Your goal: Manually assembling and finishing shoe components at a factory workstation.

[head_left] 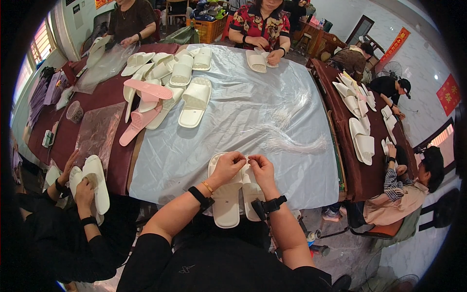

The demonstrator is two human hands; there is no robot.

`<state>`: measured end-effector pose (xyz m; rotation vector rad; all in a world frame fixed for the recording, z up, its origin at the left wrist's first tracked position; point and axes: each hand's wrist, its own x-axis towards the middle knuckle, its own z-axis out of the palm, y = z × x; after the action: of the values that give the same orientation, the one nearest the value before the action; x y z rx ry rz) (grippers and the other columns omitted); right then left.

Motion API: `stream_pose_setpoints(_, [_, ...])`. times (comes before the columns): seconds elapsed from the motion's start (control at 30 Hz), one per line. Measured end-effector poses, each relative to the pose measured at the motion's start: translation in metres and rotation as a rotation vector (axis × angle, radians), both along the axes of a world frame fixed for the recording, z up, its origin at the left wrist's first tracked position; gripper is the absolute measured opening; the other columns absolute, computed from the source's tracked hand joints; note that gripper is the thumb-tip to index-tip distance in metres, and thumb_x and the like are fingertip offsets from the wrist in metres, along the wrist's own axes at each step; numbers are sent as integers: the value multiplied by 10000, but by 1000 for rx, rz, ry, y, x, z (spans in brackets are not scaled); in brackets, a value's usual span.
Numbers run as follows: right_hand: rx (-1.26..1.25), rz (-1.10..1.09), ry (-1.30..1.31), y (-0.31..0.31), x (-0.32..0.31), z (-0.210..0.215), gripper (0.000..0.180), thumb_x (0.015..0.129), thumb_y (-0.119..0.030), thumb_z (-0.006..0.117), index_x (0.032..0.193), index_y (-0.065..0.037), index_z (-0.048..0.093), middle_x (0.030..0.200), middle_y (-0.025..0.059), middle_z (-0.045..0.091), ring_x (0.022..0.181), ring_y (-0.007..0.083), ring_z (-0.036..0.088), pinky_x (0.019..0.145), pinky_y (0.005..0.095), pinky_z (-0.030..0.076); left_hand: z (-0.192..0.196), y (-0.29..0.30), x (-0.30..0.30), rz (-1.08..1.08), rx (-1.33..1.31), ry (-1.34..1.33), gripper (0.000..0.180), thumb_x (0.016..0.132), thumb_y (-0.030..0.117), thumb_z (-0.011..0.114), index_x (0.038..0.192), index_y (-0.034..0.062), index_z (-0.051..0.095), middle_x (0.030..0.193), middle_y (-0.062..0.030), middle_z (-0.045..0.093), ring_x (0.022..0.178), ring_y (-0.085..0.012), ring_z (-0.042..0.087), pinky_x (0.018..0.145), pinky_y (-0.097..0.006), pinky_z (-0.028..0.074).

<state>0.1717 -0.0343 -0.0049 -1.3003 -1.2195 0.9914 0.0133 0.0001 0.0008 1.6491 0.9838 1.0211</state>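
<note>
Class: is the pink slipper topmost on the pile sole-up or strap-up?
Sole-up: the pink slipper shows a flat pink sole, no strap visible, resting across white slippers.

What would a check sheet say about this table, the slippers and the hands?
surface: table under pale plastic sheet.
job's things: pair of white slippers lying side by side at the near edge.
clutter: slipper pile, white and pink; bundle of white plastic ties.
grippers: left hand and right hand, fingers pinching at the slippers' far ends.
cables: nothing seen.
surroundings: other people working slippers at this table and a side table.
</note>
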Motion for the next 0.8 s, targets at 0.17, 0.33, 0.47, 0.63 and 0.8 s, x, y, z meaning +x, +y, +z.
stream_pose_setpoints(0.17, [15, -19, -25, 2, 2, -7, 143, 870, -61, 572, 981, 9, 631, 877, 59, 661, 806, 107, 609, 707, 239, 481, -1, 0, 0, 3, 23, 15, 176, 824, 147, 613, 878, -18, 640, 770, -84, 635, 706, -139, 579, 648, -282, 468])
stream_pose_setpoints(0.33, [31, -35, 0, 0, -2, 2, 154, 867, -40, 571, 1001, 13, 627, 864, 45, 650, 787, 90, 596, 711, 220, 473, 1, 0, 0, 12, 12, 23, 185, 826, 155, 616, 887, -18, 639, 776, -90, 642, 706, -144, 588, 654, -285, 474])
stream_pose_setpoints(0.47, [18, -16, -57, 0, 0, -1, 163, 859, -60, 587, 999, 10, 632, 863, 46, 655, 755, 83, 580, 683, 221, 465, 0, 0, 0, 10, 6, 7, 187, 825, 155, 616, 889, -19, 640, 779, -93, 644, 708, -146, 590, 659, -286, 475])
stream_pose_setpoints(0.63, [28, -57, -41, 1, 0, -4, 137, 846, -78, 610, 955, 3, 634, 837, 37, 655, 722, 76, 563, 656, 222, 456, 1, 0, -1, 4, -7, 1, 183, 822, 153, 618, 878, -19, 642, 771, -97, 644, 700, -148, 590, 656, -286, 474])
stream_pose_setpoints(0.8, [26, -60, 1, 0, 1, -7, 117, 837, -83, 627, 920, -1, 626, 828, 30, 649, 721, 76, 561, 649, 224, 455, 2, 0, -1, 3, 6, 13, 181, 820, 151, 620, 876, -20, 642, 761, -97, 640, 690, -148, 586, 647, -285, 471])
